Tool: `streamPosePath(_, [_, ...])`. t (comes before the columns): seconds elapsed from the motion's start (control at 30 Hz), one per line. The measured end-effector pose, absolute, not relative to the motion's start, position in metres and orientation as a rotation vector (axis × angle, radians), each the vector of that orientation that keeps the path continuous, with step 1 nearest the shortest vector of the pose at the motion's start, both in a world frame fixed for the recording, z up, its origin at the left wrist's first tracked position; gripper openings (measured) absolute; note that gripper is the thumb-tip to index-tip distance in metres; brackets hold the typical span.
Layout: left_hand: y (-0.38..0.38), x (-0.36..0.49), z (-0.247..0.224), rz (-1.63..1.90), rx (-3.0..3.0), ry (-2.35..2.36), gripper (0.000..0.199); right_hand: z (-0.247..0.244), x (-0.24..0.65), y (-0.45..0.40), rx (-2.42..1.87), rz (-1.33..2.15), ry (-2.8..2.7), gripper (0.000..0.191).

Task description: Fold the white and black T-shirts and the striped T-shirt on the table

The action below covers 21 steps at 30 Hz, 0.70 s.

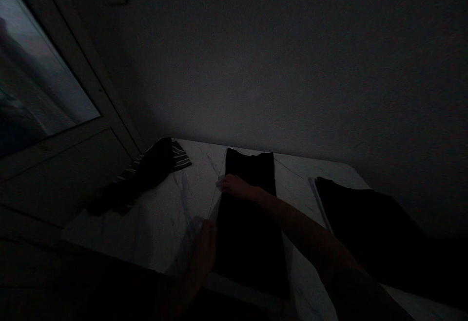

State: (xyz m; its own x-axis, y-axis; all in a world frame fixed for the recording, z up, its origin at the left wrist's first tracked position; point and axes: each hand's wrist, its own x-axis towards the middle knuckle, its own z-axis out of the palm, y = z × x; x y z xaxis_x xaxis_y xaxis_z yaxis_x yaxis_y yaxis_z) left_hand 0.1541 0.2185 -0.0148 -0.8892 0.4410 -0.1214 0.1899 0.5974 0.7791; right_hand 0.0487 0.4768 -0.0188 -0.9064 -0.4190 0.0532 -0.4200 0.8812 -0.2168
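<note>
Resting right hand (pixel 236 187), fingers flat, on black garment (pixel 248 233) edge; left hand (pixel 203 250) beside it over tabletop (pixel 153 238), grip unclear in dim light.

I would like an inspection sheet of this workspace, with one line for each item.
Surface: white marble-look tabletop with grey veins, dimly lit.
Job's things: black garment lying flat, with a thin pale edge along its left side; its material is unclear.
Clutter: bunched dark striped cloth on the left; black cloth on the right.
Grips: right hand lies on the garment's left edge; left hand is beside that edge.
Cables: nothing seen.
Surroundings: plain wall; glazed door on the left.
</note>
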Motion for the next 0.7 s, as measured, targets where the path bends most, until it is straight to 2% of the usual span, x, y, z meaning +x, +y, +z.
streamPosePath(0.1, [0.217, 0.162, -0.017, 1.264, 0.523, 2.421, 0.036, -0.022, 0.051, 0.479, 0.653, 0.350, -3.027, 0.013])
streamPosePath(0.23, [0.203, 0.169, -0.021, 1.142, 0.646, 2.276, 0.052, -0.028, 0.053, 0.483, 0.634, 0.371, -3.001, 0.015])
streamPosePath(0.37, [0.188, 0.171, -0.026, 1.067, 0.681, 2.273, 0.042, -0.030, 0.054, 0.480, 0.599, 0.401, -2.994, 0.017])
streamPosePath(0.47, [0.179, 0.173, -0.023, 0.960, 0.695, 2.305, 0.039, -0.024, 0.065, 0.478, 0.545, 0.453, -2.919, 0.026])
streamPosePath(0.57, [0.169, 0.174, -0.013, 0.841, 0.745, 2.339, 0.038, -0.019, 0.097, 0.487, 0.365, 0.551, -2.844, 0.036])
streamPosePath(0.7, [0.164, 0.161, -0.004, 0.716, 1.028, 2.403, 0.029, -0.021, 0.166, 0.516, 0.096, 0.637, -2.831, 0.041])
